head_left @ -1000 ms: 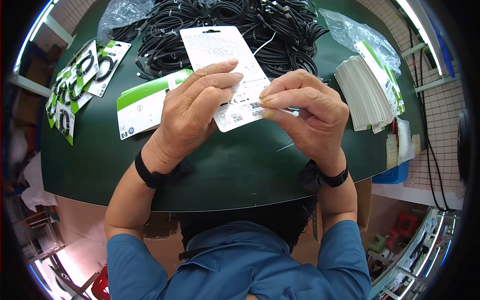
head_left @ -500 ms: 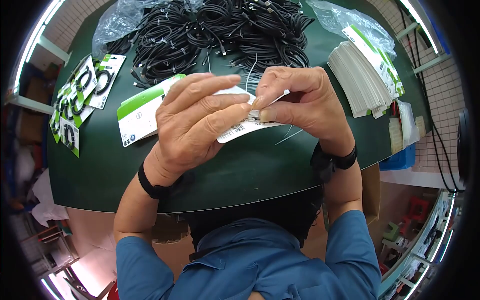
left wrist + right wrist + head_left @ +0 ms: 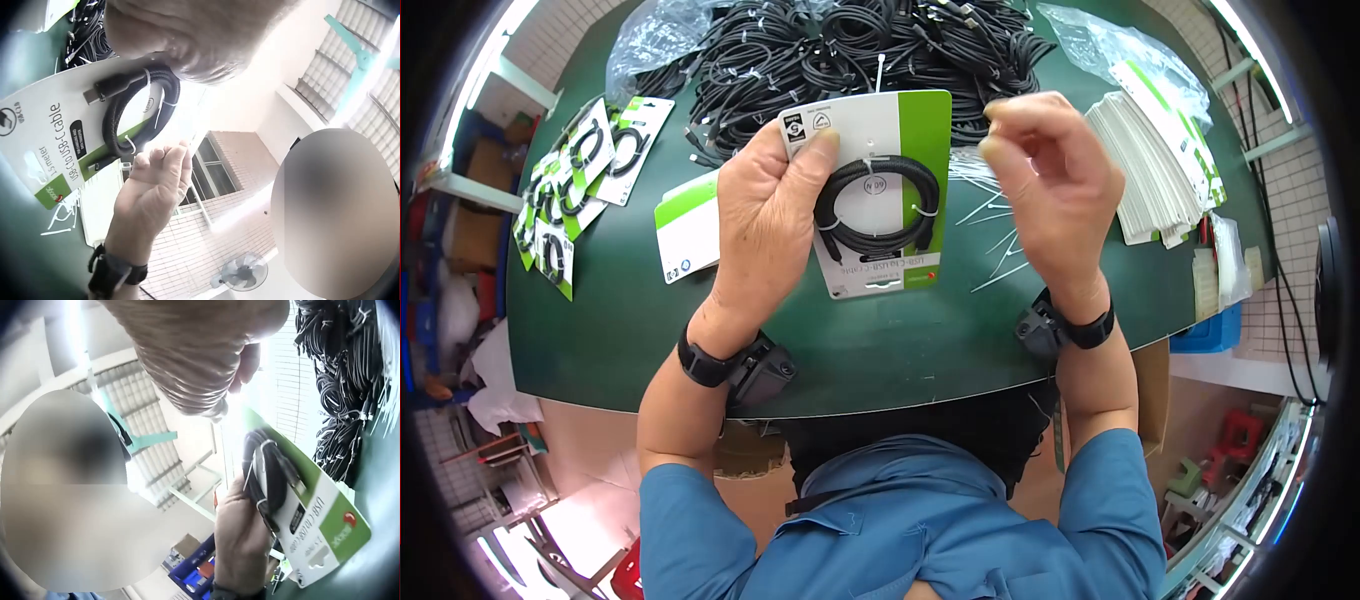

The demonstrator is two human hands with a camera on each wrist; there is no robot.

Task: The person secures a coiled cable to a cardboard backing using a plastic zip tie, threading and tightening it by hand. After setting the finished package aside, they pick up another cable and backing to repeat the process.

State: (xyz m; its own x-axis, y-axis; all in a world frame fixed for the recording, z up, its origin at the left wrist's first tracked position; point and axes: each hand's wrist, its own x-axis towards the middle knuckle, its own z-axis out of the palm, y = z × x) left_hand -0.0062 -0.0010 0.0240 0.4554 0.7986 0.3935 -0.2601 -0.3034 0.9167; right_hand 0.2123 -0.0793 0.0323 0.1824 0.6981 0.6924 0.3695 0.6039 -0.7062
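Observation:
My left hand [image 3: 770, 200] grips a white and green retail card [image 3: 925, 125] by its edge, thumb on the front. A coiled black USB-C cable [image 3: 836, 186] lies against the card's front, bound by white cable ties. Its printing, "USB-C to USB-C Cable", is upside down in the head view. One white cable tie's tail [image 3: 880, 72] sticks up past the card's top edge. My right hand [image 3: 1060, 180] is raised to the right of the card, apart from it. Its fingers are curled with thumb and forefinger tips close together, and nothing shows between them.
Loose white cable ties [image 3: 998, 235] lie on the green table [image 3: 880, 350]. Behind the card is a heap of black cables [image 3: 750, 80]. At left are finished carded cables [image 3: 585, 165] and a card stack [image 3: 688, 225]; at right, a tall card stack [image 3: 1135, 165] beside plastic film [image 3: 1090, 35].
The card has been turned from its printed back to its front, showing the cable. My right hand has let go of the tie at the card and drawn away to the right.

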